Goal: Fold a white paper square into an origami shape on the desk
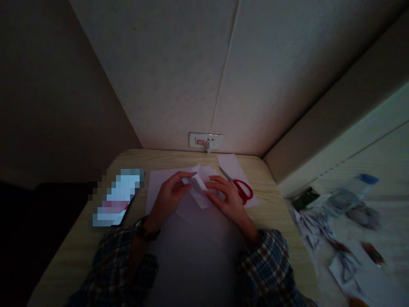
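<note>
A small folded piece of white paper (200, 191) is held up between my two hands above the table. My left hand (171, 192) pinches its left side between thumb and fingers. On the other side, the fingers of my right hand (226, 198) are bent against the paper's right edge. White paper sheets (194, 243) lie beneath both hands. Scissors with red handles (244, 190) rest just beyond my right hand, their blades pointing up and left, on a narrower white paper strip (230, 161).
A phone (119, 198), its screen lit and blurred out, lies left on the wooden table (281, 221). A wall socket (205, 140) with a plug sits behind the table. To the right, lower down, are a plastic bottle with a blue cap (367, 179) and paper scraps (308, 228).
</note>
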`<state>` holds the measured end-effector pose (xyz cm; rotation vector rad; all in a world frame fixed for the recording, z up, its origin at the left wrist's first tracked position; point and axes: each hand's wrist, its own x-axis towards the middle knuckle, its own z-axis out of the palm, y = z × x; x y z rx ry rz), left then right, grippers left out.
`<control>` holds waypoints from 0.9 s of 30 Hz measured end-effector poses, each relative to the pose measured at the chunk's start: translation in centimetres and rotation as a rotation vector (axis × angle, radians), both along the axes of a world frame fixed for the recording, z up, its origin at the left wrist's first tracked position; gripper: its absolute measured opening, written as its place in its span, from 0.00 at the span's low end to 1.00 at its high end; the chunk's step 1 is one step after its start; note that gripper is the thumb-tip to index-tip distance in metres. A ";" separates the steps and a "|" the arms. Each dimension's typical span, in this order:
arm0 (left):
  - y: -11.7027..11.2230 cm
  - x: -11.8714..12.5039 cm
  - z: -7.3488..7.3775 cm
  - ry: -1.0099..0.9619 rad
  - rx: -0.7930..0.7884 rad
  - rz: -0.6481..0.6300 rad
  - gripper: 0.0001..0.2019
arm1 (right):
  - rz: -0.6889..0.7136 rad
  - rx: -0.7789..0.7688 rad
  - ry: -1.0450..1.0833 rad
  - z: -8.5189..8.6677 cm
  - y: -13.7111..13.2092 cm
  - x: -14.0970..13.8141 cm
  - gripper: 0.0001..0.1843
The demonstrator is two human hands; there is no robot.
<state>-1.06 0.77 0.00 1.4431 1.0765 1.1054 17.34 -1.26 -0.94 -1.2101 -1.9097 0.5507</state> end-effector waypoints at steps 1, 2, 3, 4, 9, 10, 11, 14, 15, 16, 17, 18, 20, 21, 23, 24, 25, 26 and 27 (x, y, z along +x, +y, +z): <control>-0.1 0.0 0.2 0.003 0.024 -0.002 0.10 | -0.007 0.023 -0.006 -0.1 0.0 0.0 0.07; -0.1 0.1 0.3 0.006 0.051 -0.002 0.10 | -0.016 0.052 -0.015 -0.1 0.0 0.0 0.08; -0.2 0.1 0.5 0.007 0.084 0.007 0.09 | -0.031 0.088 -0.031 0.0 0.0 0.0 0.08; -0.3 0.1 0.6 0.013 0.122 0.023 0.08 | -0.051 0.132 -0.055 0.1 0.0 0.0 0.08; -0.7 -0.3 0.8 0.211 0.404 0.218 0.08 | -0.175 0.351 -0.209 0.6 -0.7 0.0 0.08; -0.8 -0.4 0.8 0.274 0.463 0.243 0.07 | -0.189 0.361 -0.230 0.6 -0.8 0.0 0.08; -0.9 -0.4 0.8 0.336 0.516 0.254 0.07 | -0.193 0.360 -0.247 0.6 -0.9 0.0 0.09; -1.0 -0.6 0.8 0.478 0.630 0.232 0.07 | -0.165 0.321 -0.274 0.5 -0.9 -0.1 0.10; -1.0 -0.6 0.8 0.507 0.651 0.229 0.08 | -0.154 0.309 -0.271 0.5 -0.9 0.0 0.10; -1.0 -0.7 0.8 0.529 0.664 0.234 0.09 | -0.145 0.300 -0.263 0.5 -0.8 0.0 0.10; -1.0 -0.7 0.8 0.547 0.670 0.241 0.10 | -0.134 0.292 -0.251 0.5 -0.8 0.0 0.10; -1.0 -0.8 0.8 0.563 0.669 0.249 0.11 | -0.120 0.283 -0.236 0.5 -0.8 0.0 0.10; -0.8 -0.8 0.7 0.596 0.657 0.256 0.10 | -0.089 0.260 -0.197 0.4 -0.8 0.0 0.11; -0.6 -0.8 0.6 0.612 0.649 0.248 0.10 | -0.076 0.246 -0.176 0.3 -0.8 0.0 0.12; -0.3 -0.9 0.4 0.639 0.638 0.222 0.08 | -0.069 0.213 -0.137 0.3 -0.8 0.0 0.13; -0.1 -0.9 0.3 0.644 0.637 0.208 0.08 | -0.079 0.201 -0.120 0.3 -0.8 0.0 0.13; 0.0 -1.0 0.1 0.648 0.634 0.190 0.09 | -0.094 0.193 -0.102 0.3 -0.8 0.0 0.13; 0.2 -1.0 0.0 0.649 0.629 0.175 0.09 | -0.112 0.189 -0.081 0.4 -0.9 0.0 0.12; 0.3 -1.1 -0.1 0.648 0.624 0.163 0.10 | -0.131 0.185 -0.056 0.5 -0.9 0.0 0.12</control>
